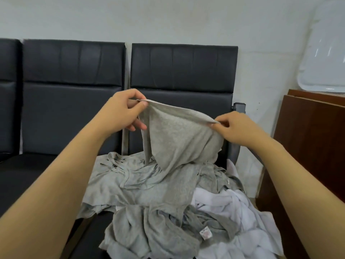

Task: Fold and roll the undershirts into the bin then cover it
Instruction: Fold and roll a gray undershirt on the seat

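Hands up over a chair seat, both gripping one grey undershirt [179,135]. Left hand [121,113] pinches the shirt's edge between thumb and forefinger, other fingers loosely curled below the pinch. Right hand [235,128] pinches the same edge further along, thumb and fingers closed on the cloth. Edge runs taut between the two hands, sloping down from left hand to right. Rest of the shirt hangs below the hands in a cone shape, its lower part touching the heap underneath.

Heap of undershirts [149,193] lies below both hands on the black chair [183,68], crumpled, mostly grey. White ones [242,212] sit in the heap below the right hand and toward the person. Small label [205,234] shows on a grey piece near the bottom of the heap. Heap spills past the seat's front edge.

Second black chair [72,75] stands beyond and outside the left hand, seat bare where visible. Brown wooden cabinet [313,139] stands outside the right hand. White lid-like plastic piece [324,60] leans on the wall above the cabinet; cannot tell what it belongs to.
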`<state>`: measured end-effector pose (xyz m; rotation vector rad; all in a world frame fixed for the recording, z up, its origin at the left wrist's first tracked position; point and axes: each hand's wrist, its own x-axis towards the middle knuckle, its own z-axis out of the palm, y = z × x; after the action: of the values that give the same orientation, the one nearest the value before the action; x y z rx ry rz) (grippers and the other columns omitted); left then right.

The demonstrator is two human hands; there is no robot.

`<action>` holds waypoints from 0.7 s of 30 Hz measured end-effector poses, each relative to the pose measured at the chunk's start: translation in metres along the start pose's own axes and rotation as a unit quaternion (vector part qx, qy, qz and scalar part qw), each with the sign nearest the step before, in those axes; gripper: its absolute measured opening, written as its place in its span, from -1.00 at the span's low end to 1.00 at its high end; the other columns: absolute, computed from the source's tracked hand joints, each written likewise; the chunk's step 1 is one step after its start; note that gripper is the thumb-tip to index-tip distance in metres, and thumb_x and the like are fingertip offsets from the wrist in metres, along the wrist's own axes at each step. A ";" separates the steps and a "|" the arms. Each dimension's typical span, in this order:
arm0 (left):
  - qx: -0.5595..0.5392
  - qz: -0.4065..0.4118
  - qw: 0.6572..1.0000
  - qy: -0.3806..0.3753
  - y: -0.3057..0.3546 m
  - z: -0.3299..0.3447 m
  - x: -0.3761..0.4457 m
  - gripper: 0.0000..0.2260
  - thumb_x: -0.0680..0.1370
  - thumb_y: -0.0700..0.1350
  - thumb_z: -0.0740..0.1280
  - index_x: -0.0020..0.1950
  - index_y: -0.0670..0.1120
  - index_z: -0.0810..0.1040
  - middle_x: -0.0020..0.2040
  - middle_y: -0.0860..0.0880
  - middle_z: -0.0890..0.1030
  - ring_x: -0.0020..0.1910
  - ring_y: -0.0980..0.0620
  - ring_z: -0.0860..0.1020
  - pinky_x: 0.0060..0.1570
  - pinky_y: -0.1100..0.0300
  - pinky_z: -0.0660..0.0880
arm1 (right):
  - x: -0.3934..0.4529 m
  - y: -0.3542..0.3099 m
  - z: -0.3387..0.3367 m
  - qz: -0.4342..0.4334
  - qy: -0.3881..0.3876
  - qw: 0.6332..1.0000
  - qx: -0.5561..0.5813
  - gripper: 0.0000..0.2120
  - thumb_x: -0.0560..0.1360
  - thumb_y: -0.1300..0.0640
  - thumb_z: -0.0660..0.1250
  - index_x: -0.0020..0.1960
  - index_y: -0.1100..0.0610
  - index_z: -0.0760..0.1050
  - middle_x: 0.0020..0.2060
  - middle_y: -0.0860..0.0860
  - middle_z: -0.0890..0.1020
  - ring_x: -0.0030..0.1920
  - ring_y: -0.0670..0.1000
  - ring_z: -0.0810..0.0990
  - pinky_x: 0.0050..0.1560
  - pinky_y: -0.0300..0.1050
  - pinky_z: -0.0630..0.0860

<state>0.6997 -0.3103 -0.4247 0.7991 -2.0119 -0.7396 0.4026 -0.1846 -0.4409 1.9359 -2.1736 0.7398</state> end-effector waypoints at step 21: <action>-0.066 -0.019 0.984 -0.164 0.017 0.002 -0.018 -0.66 0.61 -0.07 0.45 0.36 0.06 0.47 0.14 0.07 0.73 -0.17 -0.06 0.72 -0.31 0.17 0.58 | -0.003 -0.067 -0.028 0.055 0.089 0.880 0.463 -0.78 0.66 0.01 0.34 -0.10 0.08 0.62 -0.37 -0.09 0.62 -0.39 -0.13 0.52 -0.39 -0.28 0.40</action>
<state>0.7016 -0.2855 -0.4215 0.6741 -2.2134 -1.0732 0.4615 -0.1730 -0.3996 1.9196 -1.9727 2.1898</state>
